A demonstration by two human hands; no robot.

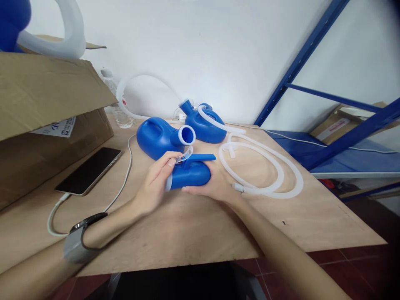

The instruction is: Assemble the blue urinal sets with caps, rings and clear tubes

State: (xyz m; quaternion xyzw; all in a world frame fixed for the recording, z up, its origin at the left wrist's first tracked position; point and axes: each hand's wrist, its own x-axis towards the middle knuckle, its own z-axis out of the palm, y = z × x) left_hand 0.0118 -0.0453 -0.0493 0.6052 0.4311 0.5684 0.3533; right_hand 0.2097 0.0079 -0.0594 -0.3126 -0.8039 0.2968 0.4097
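Above the table's front half, my right hand [217,183] wraps round the rounded right end of a blue plastic spout piece [192,175]. That piece has a white rim at its left end and a flat blue tab along its top. A translucent strap [187,154] with holes is pinched between the thumb and fingers of my left hand [158,179], beside the rim. Just behind my hands lies a blue urinal bottle [153,135], its wide mouth facing me. A second blue urinal bottle [204,125] with a white hose [290,168] stands farther back.
At left, an open cardboard box [53,91] carries another blue bottle and hose. A phone [89,171] on a white cable and a clear water bottle [123,116] are nearby. Blue metal shelving [300,62] rises at right, past the wooden table's edge [353,221].
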